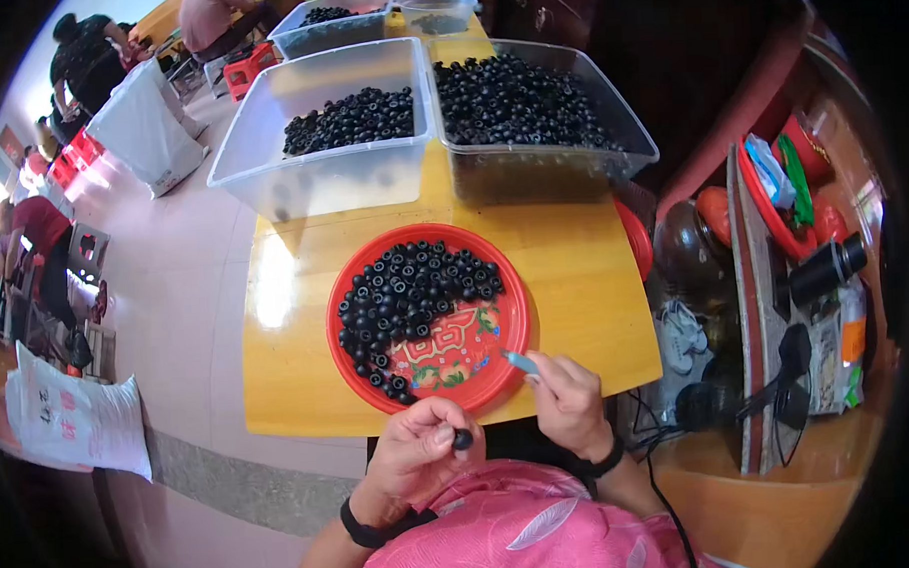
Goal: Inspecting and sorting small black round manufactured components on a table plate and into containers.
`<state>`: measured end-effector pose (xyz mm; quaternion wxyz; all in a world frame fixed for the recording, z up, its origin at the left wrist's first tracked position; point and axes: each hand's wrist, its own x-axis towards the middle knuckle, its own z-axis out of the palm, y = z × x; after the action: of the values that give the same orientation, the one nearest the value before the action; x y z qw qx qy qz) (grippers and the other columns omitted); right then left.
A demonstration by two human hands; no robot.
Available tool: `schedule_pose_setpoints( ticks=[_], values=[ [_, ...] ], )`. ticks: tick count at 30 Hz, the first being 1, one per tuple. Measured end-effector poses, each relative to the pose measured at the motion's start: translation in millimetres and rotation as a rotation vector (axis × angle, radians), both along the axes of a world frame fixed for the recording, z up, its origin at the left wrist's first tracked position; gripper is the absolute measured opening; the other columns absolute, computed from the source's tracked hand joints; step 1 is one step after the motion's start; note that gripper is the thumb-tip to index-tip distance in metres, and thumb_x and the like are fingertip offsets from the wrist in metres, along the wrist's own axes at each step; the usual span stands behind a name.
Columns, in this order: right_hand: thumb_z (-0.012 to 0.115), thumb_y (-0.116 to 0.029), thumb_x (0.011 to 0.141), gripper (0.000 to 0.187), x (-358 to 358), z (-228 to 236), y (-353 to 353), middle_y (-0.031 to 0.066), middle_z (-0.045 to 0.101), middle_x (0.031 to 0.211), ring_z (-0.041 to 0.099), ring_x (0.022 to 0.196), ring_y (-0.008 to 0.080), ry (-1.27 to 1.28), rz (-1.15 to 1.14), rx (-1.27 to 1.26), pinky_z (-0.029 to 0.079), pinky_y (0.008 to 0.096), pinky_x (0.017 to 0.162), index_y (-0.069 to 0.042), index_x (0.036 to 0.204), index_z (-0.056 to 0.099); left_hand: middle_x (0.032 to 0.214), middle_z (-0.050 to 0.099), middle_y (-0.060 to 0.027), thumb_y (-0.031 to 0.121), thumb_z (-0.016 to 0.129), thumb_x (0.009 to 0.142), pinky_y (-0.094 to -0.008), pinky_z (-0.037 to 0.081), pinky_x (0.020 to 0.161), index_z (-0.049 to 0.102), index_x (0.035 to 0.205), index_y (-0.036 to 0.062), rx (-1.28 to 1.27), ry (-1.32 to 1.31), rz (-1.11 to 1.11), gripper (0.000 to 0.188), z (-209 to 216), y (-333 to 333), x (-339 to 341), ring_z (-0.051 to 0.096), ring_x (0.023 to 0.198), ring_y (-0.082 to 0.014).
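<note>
**Black bead [462, 439] in one hand, blue-grey tool [521, 363] in the other**

Left hand [420, 450]: thumb and fingers pinched on the bead, held just off the near rim of the round red tray [517, 322]. Right hand [571, 405]: closed on the tool, its tip pointing toward the tray. Hands apart. Loose beads [405, 286] crowd the tray's far and left sides; patterned bottom shows near right. Beyond, on the yellow table [586, 309], left bin [255, 151] and right bin [540, 163] hold more beads, the right one fuller.
</note>
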<state>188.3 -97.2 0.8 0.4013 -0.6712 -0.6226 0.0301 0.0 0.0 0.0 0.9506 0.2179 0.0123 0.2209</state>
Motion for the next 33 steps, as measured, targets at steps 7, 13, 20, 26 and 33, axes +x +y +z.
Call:
schedule_pose_setpoints(
  ticks=[7, 13, 20, 26, 33],
  values=[
    [0.062, -0.003, 0.079, 0.023, -12, 33, -29, 0.012, 0.057, 0.073, 0.057, 0.063, 0.0231, 0.37, 0.01, -0.124, 0.045, 0.03, 0.055, 0.003, 0.101, 0.058, 0.074, 0.049, -0.0062, 0.016, 0.058, 0.086, -0.0288, 0.037, 0.06, 0.052, 0.097, 0.0041, -0.29, 0.044, 0.02, 0.018, -3, -40, 23, 0.046, 0.065, -0.0152],
    [0.068, -0.016, 0.081, 0.023, -30, 36, -21, -0.0039, 0.047, 0.069, 0.044, 0.064, 0.0021, 1.017, 0.083, -0.372, 0.041, 0.0191, 0.055, 0.0, 0.093, 0.059, 0.085, 0.055, -0.01, 0.013, 0.056, 0.086, -0.0301, 0.042, 0.065, 0.052, 0.098, 0.0029, -0.248, 0.129, 0.01, 0.016, -5, -37, 22, 0.051, 0.069, -0.0148],
    [0.063, -0.018, 0.085, 0.025, -28, 27, -13, -0.0034, 0.053, 0.072, 0.051, 0.068, 0.0028, 1.259, 0.173, -0.383, 0.043, 0.0182, 0.059, 0.003, 0.096, 0.055, 0.085, 0.057, -0.0076, 0.01, 0.053, 0.088, -0.0294, 0.041, 0.066, 0.053, 0.1, 0.0028, -0.248, 0.114, -0.026, 0.014, -9, -33, 19, 0.05, 0.071, -0.0152],
    [0.055, -0.013, 0.089, 0.021, -29, 15, -9, 0.0025, 0.061, 0.082, 0.056, 0.073, 0.0056, 1.207, 0.15, -0.394, 0.045, 0.0198, 0.063, 0.003, 0.102, 0.055, 0.085, 0.058, -0.0078, 0.009, 0.055, 0.087, -0.03, 0.042, 0.068, 0.054, 0.102, 0.0029, -0.209, 0.061, -0.017, 0.016, -13, -26, 18, 0.052, 0.074, -0.0163],
    [0.056, -0.014, 0.087, 0.023, -27, 14, -16, 0.0057, 0.06, 0.079, 0.056, 0.072, 0.0089, 0.901, 0.034, -0.294, 0.046, 0.0259, 0.062, 0.003, 0.103, 0.056, 0.082, 0.056, -0.0093, 0.009, 0.059, 0.084, -0.0317, 0.041, 0.067, 0.053, 0.104, 0.0048, -0.1, 0.217, 0.122, 0.02, -11, -18, 15, 0.051, 0.075, -0.0171]
  ],
)
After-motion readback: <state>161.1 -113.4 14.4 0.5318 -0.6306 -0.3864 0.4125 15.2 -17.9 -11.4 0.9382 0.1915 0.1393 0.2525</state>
